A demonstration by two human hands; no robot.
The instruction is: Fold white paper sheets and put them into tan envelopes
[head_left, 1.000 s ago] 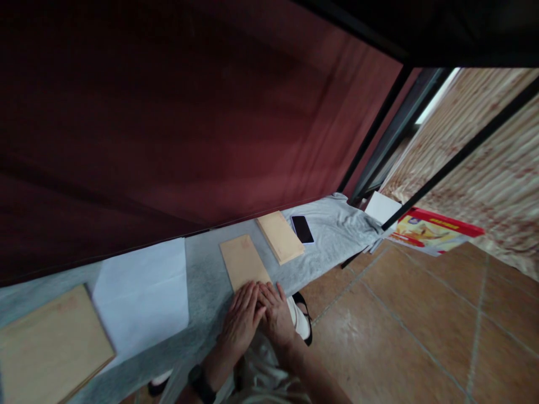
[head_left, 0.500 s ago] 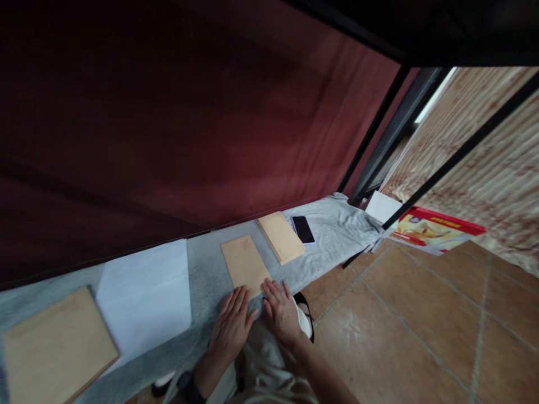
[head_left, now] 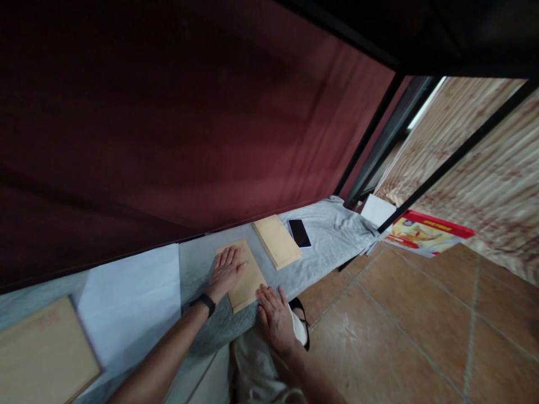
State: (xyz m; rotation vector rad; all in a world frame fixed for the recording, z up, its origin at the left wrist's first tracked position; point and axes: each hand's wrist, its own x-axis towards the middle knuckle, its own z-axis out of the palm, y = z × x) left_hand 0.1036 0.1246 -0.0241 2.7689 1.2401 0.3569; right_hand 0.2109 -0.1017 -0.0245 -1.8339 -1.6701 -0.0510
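A brown kraft envelope [head_left: 248, 280] lies flat on the grey cloth-covered bench [head_left: 200, 264] in front of me. My left hand [head_left: 227, 268] rests palm down across its upper left part, fingers stretched out. At the envelope's near right corner lies my right hand [head_left: 273, 308], its fingers extended flat and touching that edge. Just to the right is a small stack of similar envelopes [head_left: 278, 241], with a dark-screened phone [head_left: 299, 233] beside it. Neither hand grips anything.
Left of me are a large white sheet [head_left: 130, 303] and a thicker stack of brown envelopes [head_left: 46, 348]. A dark red panel [head_left: 189, 140] rises behind the bench. Black metal bars [head_left: 455, 157] cross at right, near a red and yellow box [head_left: 429, 231] on the tiled floor [head_left: 379, 336].
My left hand has moved from the envelope's near edge up onto its far left part. My right hand stays at the near right corner. The view has shifted slightly.
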